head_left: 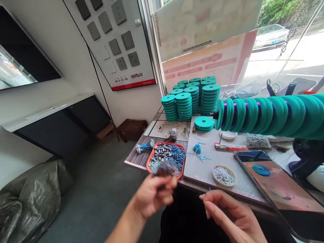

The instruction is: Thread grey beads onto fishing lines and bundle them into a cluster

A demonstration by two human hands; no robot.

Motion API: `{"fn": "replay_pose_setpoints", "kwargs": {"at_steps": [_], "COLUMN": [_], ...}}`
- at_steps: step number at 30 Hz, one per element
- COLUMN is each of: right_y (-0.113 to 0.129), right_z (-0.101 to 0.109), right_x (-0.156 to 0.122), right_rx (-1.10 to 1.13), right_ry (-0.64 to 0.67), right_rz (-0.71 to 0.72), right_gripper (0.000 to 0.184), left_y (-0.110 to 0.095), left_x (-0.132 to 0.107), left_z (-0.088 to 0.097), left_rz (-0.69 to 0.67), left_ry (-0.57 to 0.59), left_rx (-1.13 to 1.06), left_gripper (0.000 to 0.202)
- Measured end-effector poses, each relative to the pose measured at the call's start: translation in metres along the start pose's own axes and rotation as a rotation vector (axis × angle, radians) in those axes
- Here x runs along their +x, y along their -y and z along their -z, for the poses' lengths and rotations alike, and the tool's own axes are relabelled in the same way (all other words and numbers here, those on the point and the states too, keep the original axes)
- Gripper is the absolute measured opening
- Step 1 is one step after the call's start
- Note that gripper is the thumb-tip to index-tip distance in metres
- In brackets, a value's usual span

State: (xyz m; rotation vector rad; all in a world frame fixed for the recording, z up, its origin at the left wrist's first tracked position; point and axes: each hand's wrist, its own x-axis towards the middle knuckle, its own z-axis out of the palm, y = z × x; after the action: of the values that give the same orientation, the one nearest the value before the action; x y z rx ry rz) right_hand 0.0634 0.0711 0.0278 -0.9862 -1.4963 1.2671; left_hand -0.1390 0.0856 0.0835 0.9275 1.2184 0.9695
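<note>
My left hand (155, 197) is closed, with a blurred dark bundle (165, 167) sticking up from its fingers over the front of an orange tray (183, 165). Motion smear hides what the bundle is made of. In the tray lie grey metal sinker-like pieces (162, 152) and blue ribbed pieces (178, 155). My right hand (230, 214) pinches thumb and fingers together below the table edge; a tiny blue tip (209, 189) shows at its fingertips. Nearest to that hand stands a round dish of pale beads (224, 176).
Stacks of teal foam spools (191, 98) stand by the window. A rod of teal spools (268, 114) reaches in from the right above the table. A phone (280, 189) leans at right. Blue scraps (197, 149) lie on the white board (189, 168); a blue-stemmed bundle (145, 146) lies left of the tray.
</note>
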Motion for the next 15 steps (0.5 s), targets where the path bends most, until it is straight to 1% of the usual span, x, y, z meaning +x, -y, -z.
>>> {"fn": "replay_pose_setpoints", "kwargs": {"at_steps": [1, 2, 4, 6, 8, 11, 15], "right_y": [0.0, 0.0, 0.001, 0.002, 0.002, 0.001, 0.0], "right_z": [-0.001, -0.001, -0.003, -0.005, -0.005, -0.004, -0.002], "right_x": [0.001, 0.001, 0.002, 0.002, 0.001, 0.0, 0.002], "right_rx": [0.007, 0.012, 0.018, 0.037, 0.076, 0.086, 0.042], "right_ry": [-0.023, -0.053, -0.103, -0.121, -0.093, -0.085, -0.157], "right_rz": [-0.001, -0.002, -0.003, 0.0, -0.021, -0.052, -0.031], "right_gripper": [0.024, 0.023, 0.023, 0.024, 0.026, 0.026, 0.023], "left_y": [0.018, 0.034, 0.057, 0.071, 0.077, 0.081, 0.082], "left_x": [-0.008, -0.014, -0.019, -0.019, -0.018, -0.017, -0.019], "left_z": [-0.014, -0.028, -0.049, -0.062, -0.069, -0.073, -0.076], "left_rz": [0.12, 0.188, 0.225, 0.21, 0.176, 0.127, 0.093], "left_ry": [0.064, 0.075, 0.011, -0.029, -0.044, -0.087, -0.134], "left_rx": [-0.231, -0.417, -0.6, -0.62, -0.57, -0.512, -0.487], "left_gripper": [0.033, 0.035, 0.037, 0.037, 0.041, 0.045, 0.047]}}
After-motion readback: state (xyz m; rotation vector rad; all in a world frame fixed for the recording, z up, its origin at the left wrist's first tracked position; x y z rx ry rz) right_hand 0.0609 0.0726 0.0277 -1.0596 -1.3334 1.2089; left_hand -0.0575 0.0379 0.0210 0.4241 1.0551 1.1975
